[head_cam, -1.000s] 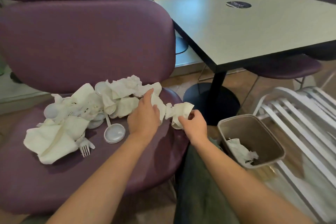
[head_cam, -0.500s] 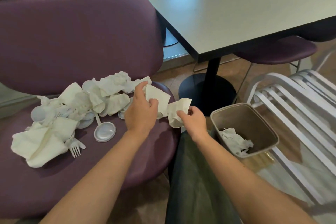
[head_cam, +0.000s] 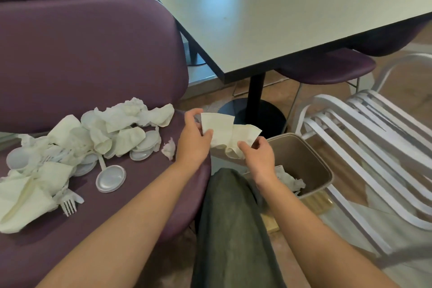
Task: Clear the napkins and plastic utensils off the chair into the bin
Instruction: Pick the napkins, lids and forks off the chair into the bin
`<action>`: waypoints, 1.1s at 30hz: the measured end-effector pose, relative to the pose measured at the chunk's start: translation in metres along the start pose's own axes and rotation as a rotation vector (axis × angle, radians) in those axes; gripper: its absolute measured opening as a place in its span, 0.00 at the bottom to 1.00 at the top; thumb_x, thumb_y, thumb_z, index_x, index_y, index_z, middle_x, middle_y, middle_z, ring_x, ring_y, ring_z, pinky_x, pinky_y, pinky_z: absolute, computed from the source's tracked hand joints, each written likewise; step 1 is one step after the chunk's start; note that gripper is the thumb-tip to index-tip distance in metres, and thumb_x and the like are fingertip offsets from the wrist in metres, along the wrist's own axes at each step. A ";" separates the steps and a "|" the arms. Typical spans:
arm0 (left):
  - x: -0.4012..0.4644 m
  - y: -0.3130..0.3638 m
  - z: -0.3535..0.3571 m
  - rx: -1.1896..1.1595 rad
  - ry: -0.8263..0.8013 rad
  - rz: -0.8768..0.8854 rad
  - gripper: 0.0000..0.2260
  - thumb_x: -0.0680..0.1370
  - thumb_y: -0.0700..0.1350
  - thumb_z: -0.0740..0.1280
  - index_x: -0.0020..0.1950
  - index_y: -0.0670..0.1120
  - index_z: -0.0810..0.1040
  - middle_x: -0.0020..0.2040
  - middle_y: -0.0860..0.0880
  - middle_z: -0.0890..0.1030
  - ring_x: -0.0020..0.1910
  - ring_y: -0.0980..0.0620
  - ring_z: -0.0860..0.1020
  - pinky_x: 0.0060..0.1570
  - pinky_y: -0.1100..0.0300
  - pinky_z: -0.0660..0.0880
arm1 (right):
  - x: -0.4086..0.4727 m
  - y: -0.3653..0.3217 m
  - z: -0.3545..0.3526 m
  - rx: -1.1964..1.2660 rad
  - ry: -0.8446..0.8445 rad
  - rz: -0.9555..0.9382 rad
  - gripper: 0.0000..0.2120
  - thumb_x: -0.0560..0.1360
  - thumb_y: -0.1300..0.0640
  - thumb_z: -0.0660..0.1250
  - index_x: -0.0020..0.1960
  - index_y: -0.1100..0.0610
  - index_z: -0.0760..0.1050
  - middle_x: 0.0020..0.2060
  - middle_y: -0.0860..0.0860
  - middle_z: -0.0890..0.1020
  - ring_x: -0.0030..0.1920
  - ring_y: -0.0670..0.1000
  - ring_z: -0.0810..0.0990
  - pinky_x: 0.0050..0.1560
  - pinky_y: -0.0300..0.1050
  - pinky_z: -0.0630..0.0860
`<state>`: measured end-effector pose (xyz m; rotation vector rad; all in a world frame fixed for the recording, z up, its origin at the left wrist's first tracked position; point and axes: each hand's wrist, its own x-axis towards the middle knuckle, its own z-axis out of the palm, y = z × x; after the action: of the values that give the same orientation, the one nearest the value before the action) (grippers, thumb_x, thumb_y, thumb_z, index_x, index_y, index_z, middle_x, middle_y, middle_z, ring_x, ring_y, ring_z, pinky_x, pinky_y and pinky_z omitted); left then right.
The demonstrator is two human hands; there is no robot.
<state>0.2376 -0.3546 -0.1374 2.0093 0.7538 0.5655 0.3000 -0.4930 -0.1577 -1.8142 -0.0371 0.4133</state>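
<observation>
Purple chair [head_cam: 93,54] seat left of my hands carries napkins and utensils; left hand [head_cam: 192,141] and right hand [head_cam: 258,155] pinch napkins [head_cam: 224,131] above the bin [head_cam: 311,159].

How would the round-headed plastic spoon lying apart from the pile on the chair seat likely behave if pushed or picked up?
The plastic spoon looks thin and light, so a push would probably slide it over the smooth chair seat. It lies flat, so it seems unlikely to roll. Its narrow handle may flex, so gripping the bowl looks safer.

Purple chair seat [head_cam: 131,213]: napkin pile [head_cam: 77,145], fork [head_cam: 69,206], round lids [head_cam: 111,178]. Floor: bin [head_cam: 313,163].
</observation>
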 end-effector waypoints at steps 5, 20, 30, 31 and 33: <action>0.002 0.015 0.056 -0.023 -0.103 0.005 0.22 0.76 0.39 0.69 0.64 0.54 0.65 0.43 0.58 0.78 0.41 0.58 0.80 0.41 0.60 0.78 | 0.013 0.013 -0.047 0.041 0.158 0.003 0.15 0.77 0.58 0.67 0.64 0.56 0.73 0.56 0.51 0.80 0.56 0.52 0.79 0.55 0.48 0.77; 0.009 -0.001 0.105 0.081 -0.105 -0.065 0.23 0.78 0.49 0.67 0.72 0.52 0.67 0.66 0.51 0.73 0.63 0.52 0.73 0.62 0.53 0.72 | 0.051 0.043 -0.061 -0.388 0.063 -0.034 0.17 0.77 0.51 0.66 0.65 0.52 0.75 0.63 0.54 0.75 0.67 0.56 0.67 0.68 0.51 0.65; -0.010 -0.099 -0.037 0.596 0.170 -0.280 0.21 0.74 0.54 0.71 0.65 0.53 0.75 0.68 0.42 0.65 0.66 0.39 0.63 0.66 0.46 0.64 | 0.006 0.006 0.081 -0.328 -0.234 -0.259 0.08 0.74 0.54 0.67 0.51 0.49 0.81 0.49 0.49 0.81 0.55 0.52 0.77 0.59 0.48 0.74; -0.012 -0.105 -0.042 0.598 0.180 -0.291 0.22 0.74 0.55 0.71 0.66 0.52 0.75 0.69 0.42 0.64 0.66 0.38 0.62 0.65 0.45 0.64 | 0.001 0.007 0.088 -0.354 -0.257 -0.267 0.08 0.74 0.55 0.66 0.52 0.49 0.81 0.49 0.48 0.81 0.56 0.50 0.75 0.57 0.44 0.72; -0.016 -0.114 -0.047 0.552 0.188 -0.320 0.21 0.75 0.52 0.71 0.67 0.50 0.74 0.69 0.41 0.63 0.66 0.37 0.62 0.64 0.45 0.65 | -0.008 0.010 0.095 -0.428 -0.265 -0.303 0.08 0.76 0.55 0.65 0.52 0.49 0.81 0.50 0.46 0.80 0.55 0.48 0.70 0.55 0.40 0.67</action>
<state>0.1628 -0.2905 -0.2130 2.2763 1.4402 0.3853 0.2624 -0.4098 -0.1857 -2.1160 -0.6174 0.4486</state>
